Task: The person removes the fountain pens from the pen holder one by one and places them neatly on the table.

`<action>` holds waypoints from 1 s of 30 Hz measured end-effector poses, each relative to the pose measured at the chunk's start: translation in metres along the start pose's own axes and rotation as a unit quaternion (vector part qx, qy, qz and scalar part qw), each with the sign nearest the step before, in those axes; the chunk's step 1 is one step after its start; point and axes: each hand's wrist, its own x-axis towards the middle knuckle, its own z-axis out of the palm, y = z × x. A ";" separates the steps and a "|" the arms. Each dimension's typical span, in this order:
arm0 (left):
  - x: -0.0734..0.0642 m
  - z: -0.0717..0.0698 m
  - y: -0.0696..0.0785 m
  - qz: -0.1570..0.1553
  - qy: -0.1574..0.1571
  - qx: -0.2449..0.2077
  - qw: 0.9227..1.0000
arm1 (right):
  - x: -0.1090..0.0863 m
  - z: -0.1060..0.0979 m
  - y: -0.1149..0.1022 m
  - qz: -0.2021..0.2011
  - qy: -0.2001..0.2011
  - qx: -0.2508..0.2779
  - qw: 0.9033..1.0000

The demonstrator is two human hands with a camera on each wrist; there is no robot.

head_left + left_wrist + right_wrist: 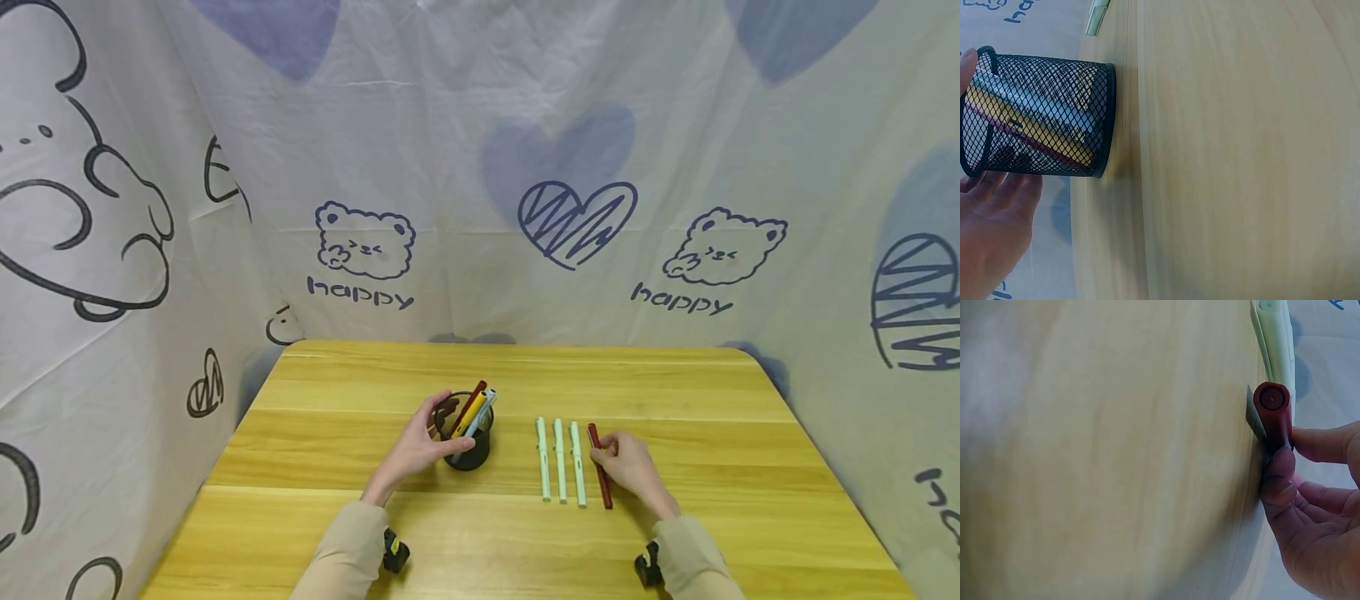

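My left hand (pixel 412 443) grips a black mesh pen holder (pixel 1041 119), thumb on one side and fingers round the other. The holder stands upright on the table, with a yellow pen (pixel 471 414), a light blue pen (pixel 486 406) and a dark red pen (pixel 480 387) leaning in it. To the right, my right hand (pixel 633 468) pinches another dark red pen (pixel 605 490) between thumb and fingers. This pen lies roughly in line with three pale green pens (pixel 543 462) to its left. In the right wrist view, the red pen's round end (pixel 1272 398) faces the camera.
The wooden table (pixel 495 550) has a far edge that meets a hanging white cloth (pixel 450 167) printed with hearts and bears. Cloth also hangs at both sides. Black wrist devices (pixel 395 551) are strapped at both sleeves.
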 end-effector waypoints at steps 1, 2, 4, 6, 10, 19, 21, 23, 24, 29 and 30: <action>0.000 0.000 0.000 -0.001 0.001 0.000 1.000 | 0.000 0.000 0.000 0.000 0.000 0.000 1.000; 0.000 0.000 0.001 -0.002 0.001 0.001 1.000 | 0.000 0.000 0.000 0.001 0.001 -0.001 1.000; -0.001 0.000 0.001 -0.004 0.001 0.002 1.000 | 0.000 0.000 0.000 0.002 0.002 -0.003 1.000; -0.001 0.000 0.001 -0.004 0.001 0.002 1.000 | 0.000 0.000 0.000 0.003 0.005 -0.006 1.000; -0.001 0.000 0.001 -0.003 0.000 0.000 1.000 | 0.001 0.001 0.000 -0.001 0.014 -0.013 1.000; 0.000 0.000 -0.001 -0.005 -0.002 0.000 1.000 | 0.003 0.003 0.002 0.003 0.013 -0.011 1.000; 0.000 0.000 -0.001 -0.004 -0.002 0.000 1.000 | 0.002 0.003 0.002 0.001 0.013 -0.011 1.000; 0.000 0.000 -0.001 -0.004 -0.002 0.000 1.000 | 0.002 0.003 0.003 0.001 0.013 -0.011 1.000; 0.000 0.000 -0.001 -0.004 -0.001 0.000 1.000 | 0.002 0.003 0.003 -0.001 0.014 -0.010 1.000; 0.000 0.000 -0.001 -0.005 0.000 0.002 1.000 | 0.002 0.002 0.002 -0.002 0.014 -0.008 1.000; 0.000 0.000 -0.001 -0.005 0.000 0.003 1.000 | 0.002 0.002 0.002 -0.001 0.014 -0.008 1.000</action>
